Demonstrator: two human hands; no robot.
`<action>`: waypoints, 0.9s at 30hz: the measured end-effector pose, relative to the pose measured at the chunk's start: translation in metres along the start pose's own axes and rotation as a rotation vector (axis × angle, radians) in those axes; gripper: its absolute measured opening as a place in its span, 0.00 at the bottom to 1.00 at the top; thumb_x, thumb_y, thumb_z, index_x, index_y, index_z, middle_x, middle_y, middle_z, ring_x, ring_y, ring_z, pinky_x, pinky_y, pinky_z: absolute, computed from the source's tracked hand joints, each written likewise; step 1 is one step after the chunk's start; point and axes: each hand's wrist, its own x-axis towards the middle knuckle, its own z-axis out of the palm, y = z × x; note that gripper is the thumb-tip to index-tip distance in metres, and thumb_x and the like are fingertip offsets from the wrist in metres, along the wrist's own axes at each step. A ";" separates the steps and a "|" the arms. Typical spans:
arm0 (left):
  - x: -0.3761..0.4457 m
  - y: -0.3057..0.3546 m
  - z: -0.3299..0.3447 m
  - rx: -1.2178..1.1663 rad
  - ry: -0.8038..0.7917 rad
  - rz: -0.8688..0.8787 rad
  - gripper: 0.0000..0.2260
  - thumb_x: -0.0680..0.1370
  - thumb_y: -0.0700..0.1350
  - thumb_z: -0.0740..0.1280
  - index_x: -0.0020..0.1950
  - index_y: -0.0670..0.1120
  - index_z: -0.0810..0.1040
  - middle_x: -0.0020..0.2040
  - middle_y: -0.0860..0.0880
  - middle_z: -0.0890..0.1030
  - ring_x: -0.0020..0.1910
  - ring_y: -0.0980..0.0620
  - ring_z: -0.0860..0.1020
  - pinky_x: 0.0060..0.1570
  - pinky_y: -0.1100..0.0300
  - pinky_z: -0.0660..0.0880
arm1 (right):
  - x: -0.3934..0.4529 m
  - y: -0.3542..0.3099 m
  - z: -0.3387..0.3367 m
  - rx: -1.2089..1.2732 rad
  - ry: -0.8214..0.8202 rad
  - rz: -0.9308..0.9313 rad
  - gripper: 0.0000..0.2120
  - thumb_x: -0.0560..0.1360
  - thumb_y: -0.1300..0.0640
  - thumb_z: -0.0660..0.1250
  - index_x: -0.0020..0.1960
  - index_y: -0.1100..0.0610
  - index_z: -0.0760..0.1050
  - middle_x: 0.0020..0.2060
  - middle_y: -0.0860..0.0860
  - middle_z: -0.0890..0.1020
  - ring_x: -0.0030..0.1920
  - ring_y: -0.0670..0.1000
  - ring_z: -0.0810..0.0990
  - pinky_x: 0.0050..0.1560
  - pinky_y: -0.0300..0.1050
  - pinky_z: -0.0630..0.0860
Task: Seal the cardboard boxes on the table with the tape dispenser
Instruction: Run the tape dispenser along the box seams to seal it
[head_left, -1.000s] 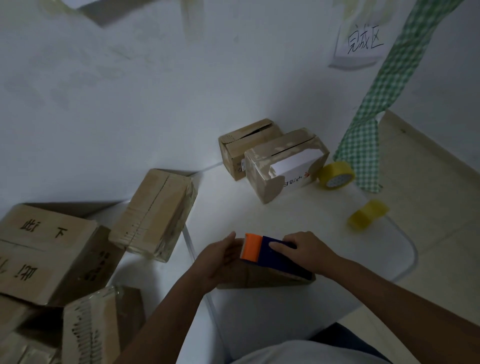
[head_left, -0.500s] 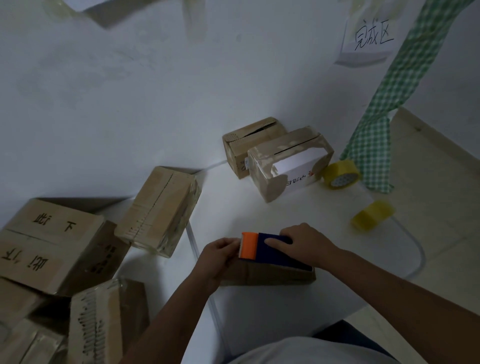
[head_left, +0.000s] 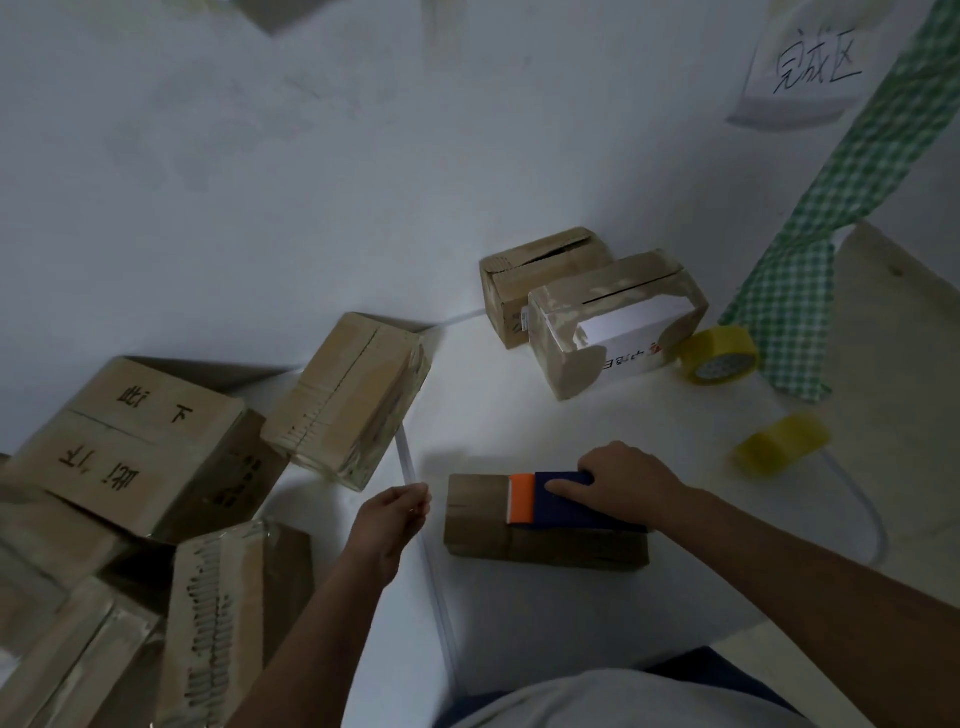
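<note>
Head view is showing the white table (head_left: 519, 426) carrying several boxes: a stack (head_left: 130, 452) at the far left, one tilted box (head_left: 348, 395) left of centre, and two boxes (head_left: 587, 306) at the far side by the wall. Near the right edge two yellow tape rolls (head_left: 719, 356) are lying. The small flat box (head_left: 540, 525) being sealed is sitting near the person, in the middle. On its top the dispenser (head_left: 561, 499) is now lying further right than half a second ago, baring the box's left end. The right hand (head_left: 623, 480) is pressing it down, fingers curled over its blue body. The left hand (head_left: 395, 514) is no longer steadying the box; it is now hanging just left of it, apart, fingers loosely curled, and I cannot tell whether it is pinching a tape end. This is suggesting a strip is being drawn rightward along the seam, though no tape is plainly visible in the dim light.
</note>
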 end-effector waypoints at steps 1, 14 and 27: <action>0.001 -0.004 -0.001 -0.008 0.015 0.002 0.04 0.79 0.38 0.68 0.51 0.38 0.80 0.40 0.44 0.80 0.39 0.52 0.78 0.44 0.62 0.76 | 0.002 -0.002 0.001 -0.006 -0.008 0.009 0.30 0.74 0.29 0.56 0.41 0.56 0.76 0.34 0.50 0.75 0.34 0.47 0.73 0.38 0.43 0.70; 0.019 -0.024 -0.006 -0.011 0.088 -0.008 0.06 0.79 0.41 0.70 0.51 0.38 0.81 0.42 0.44 0.82 0.42 0.51 0.80 0.43 0.61 0.76 | 0.010 -0.027 0.008 -0.179 -0.062 0.042 0.28 0.76 0.31 0.55 0.43 0.56 0.73 0.37 0.51 0.76 0.38 0.50 0.76 0.44 0.46 0.77; 0.040 -0.055 0.011 0.128 0.138 0.012 0.04 0.79 0.41 0.69 0.49 0.40 0.81 0.45 0.42 0.83 0.46 0.46 0.81 0.48 0.55 0.79 | 0.016 -0.032 0.010 -0.195 -0.082 0.082 0.27 0.76 0.31 0.55 0.44 0.55 0.72 0.38 0.51 0.75 0.39 0.50 0.75 0.44 0.45 0.75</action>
